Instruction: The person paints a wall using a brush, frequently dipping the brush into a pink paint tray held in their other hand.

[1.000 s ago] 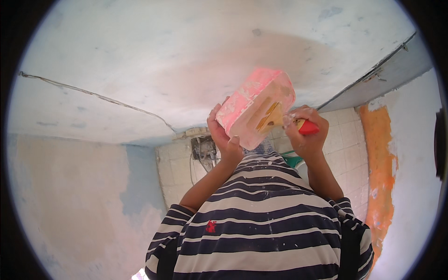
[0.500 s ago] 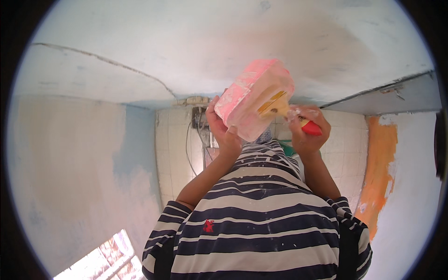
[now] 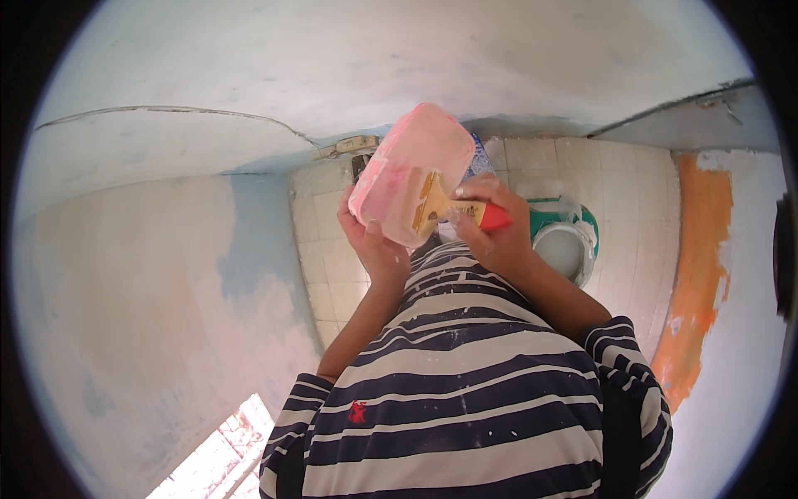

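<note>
A pink plastic tub (image 3: 407, 141), smeared with whitish paint, is held tilted in front of my body. My left hand (image 3: 376, 248) grips its lower left side, thumb on the near rim and fingers around the outside. In my right hand (image 3: 504, 226) is a wide paintbrush (image 3: 467, 209) with a pale wooden handle and a red end. The brush head lies inside the tub near its lower right wall, the bristles coated with paint. Whitish smears mark the fingers of my right hand.
On the tiled floor (image 3: 619, 187) to my right stand a green container (image 3: 592, 229) and a white bucket (image 3: 561, 249) of whitish liquid. A patchily painted wall (image 3: 416, 50) rises ahead, with others at left and right. The right wall carries an orange strip (image 3: 702, 249).
Tub and brush have moved left and nearer my body, and the tub now shows more of its inside. My view has shifted, bringing the bucket on the right into sight.
</note>
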Motion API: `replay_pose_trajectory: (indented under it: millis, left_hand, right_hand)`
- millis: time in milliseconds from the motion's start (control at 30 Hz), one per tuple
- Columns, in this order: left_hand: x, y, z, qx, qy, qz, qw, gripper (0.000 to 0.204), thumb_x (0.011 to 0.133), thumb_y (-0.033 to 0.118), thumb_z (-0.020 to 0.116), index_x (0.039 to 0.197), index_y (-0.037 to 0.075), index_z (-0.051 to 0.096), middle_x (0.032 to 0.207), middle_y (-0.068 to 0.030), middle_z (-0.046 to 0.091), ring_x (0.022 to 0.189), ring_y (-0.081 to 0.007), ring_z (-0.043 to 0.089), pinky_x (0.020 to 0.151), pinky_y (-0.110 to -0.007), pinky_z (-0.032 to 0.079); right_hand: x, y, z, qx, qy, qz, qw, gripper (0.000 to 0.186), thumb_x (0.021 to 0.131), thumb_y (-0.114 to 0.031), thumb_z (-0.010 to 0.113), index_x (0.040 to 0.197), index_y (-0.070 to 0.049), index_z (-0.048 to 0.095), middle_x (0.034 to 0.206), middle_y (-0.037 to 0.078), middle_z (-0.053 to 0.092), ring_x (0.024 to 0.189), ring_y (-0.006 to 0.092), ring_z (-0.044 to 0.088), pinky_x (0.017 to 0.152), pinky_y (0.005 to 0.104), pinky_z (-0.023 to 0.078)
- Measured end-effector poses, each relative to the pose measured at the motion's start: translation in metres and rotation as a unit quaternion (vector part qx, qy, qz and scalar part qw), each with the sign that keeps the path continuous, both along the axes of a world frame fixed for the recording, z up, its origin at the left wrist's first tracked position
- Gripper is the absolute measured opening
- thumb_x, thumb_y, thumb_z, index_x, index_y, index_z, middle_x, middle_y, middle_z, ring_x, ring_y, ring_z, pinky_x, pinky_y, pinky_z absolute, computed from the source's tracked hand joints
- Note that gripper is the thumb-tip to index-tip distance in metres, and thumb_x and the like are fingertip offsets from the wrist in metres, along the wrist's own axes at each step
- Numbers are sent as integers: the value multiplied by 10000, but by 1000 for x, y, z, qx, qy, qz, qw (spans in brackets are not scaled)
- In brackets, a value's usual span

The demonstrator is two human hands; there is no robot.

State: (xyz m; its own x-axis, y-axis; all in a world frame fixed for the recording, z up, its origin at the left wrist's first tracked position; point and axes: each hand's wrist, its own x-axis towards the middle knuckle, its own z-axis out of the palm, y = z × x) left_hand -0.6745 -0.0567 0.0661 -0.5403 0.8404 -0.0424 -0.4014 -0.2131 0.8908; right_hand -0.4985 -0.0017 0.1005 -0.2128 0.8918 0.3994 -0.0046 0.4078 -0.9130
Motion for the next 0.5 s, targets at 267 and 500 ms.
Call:
replay_pose_trajectory:
  millis: [267, 500]
  left_hand:
    - [-38, -41, -13, -26, -17, -43, 999, 822, 841, 336, 712, 1465, 23, 280, 1406, -152, 445, 1327, -280, 473, 1125, -437, 401]
    - [-68, -73, -25, -30, -52, -115, 992, 840, 831, 356, 732, 1461, 19, 290, 1399, -146, 456, 1331, -270, 472, 1121, -430, 402]
  right_hand:
    - [-29, -51, -18, -63, 7, -8, 998, 269, 776, 43, 777, 980, -16, 613, 998, 126, 662, 923, 204, 639, 843, 316, 508]
    - [-49, -83, -9, 18, 11, -122, 992, 232, 771, 61, 769, 927, -30, 624, 979, 139, 672, 871, 205, 662, 779, 313, 524]
